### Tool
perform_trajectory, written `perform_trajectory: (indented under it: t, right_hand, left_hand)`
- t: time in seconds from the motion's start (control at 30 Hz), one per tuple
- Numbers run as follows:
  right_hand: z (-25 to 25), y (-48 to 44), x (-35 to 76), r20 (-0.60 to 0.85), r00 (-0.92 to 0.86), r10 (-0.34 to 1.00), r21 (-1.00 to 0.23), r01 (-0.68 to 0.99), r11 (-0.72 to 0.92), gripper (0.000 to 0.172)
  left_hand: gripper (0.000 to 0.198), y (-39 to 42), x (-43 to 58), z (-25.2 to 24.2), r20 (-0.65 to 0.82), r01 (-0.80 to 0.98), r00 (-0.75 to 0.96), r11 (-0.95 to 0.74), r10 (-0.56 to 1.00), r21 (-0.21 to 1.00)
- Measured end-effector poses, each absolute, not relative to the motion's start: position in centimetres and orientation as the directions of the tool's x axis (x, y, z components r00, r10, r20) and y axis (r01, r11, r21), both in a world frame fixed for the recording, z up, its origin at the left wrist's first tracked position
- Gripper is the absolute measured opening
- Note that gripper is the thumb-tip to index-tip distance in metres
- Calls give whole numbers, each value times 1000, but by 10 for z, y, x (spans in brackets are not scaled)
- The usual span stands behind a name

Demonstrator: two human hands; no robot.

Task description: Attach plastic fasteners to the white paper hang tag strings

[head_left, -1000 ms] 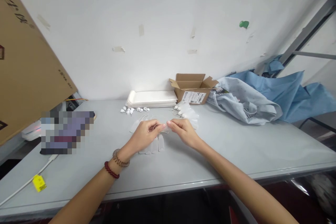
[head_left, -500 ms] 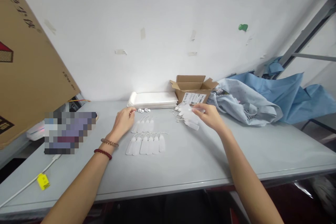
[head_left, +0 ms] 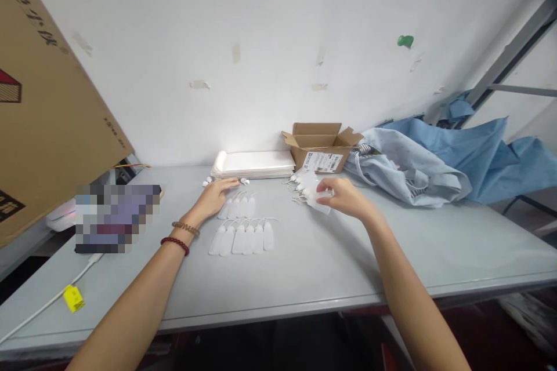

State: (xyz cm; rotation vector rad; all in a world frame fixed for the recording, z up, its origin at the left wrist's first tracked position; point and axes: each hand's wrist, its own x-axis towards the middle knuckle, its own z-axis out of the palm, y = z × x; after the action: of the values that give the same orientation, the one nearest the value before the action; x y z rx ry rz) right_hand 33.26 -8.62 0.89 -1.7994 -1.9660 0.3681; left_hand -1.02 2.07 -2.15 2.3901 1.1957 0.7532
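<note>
Translucent tags (head_left: 310, 192): right hand (head_left: 346, 197) pinching one, seemingly; left hand (head_left: 214, 196) spread flat beside small white clips (head_left: 244, 181)

Just in front of the box (head_left: 322, 148), the right hand (head_left: 343, 197) pinches the tag pile (head_left: 304, 184). Left of the box, the left hand (head_left: 214, 197) lies flat, fingers outstretched near the clips (head_left: 245, 181). Tag rows (head_left: 243, 237) lie beside it, and cloth (head_left: 418, 168) is heaped right of the box.
</note>
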Motion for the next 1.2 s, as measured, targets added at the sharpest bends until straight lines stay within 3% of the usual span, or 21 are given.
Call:
perform_trajectory:
  t: [0.43, 0.57, 0.77, 0.97, 1.13, 1.2]
  right_hand:
    - [3, -84, 336, 117, -94, 989, -437, 889, 137, 12]
    - [7, -85, 330, 194, -123, 973, -457, 866, 201, 4]
    - [2, -91, 286, 357, -271, 894, -589, 677, 441, 18]
    - [-7, -110, 240, 227, -617, 754, -634, 494, 595, 19]
    - [-8, -113, 235, 131, -654, 745, -657, 506, 559, 17]
    - [-8, -112, 236, 118, -646, 754, -630, 538, 560, 17]
  left_hand:
    - [45, 22, -8, -22, 251, 764, 386, -460, 888, 452]
    - [42, 22, -7, -21, 254, 782, 370, -447, 893, 434]
    - [36, 17, -8, -17, 245, 803, 360, -433, 900, 409]
    - [26, 12, -12, -15, 236, 830, 310, -383, 921, 406]
    - [26, 9, -10, -10, 272, 850, 191, -297, 943, 434]
    - [28, 5, -7, -6, 288, 815, 123, -262, 950, 517]
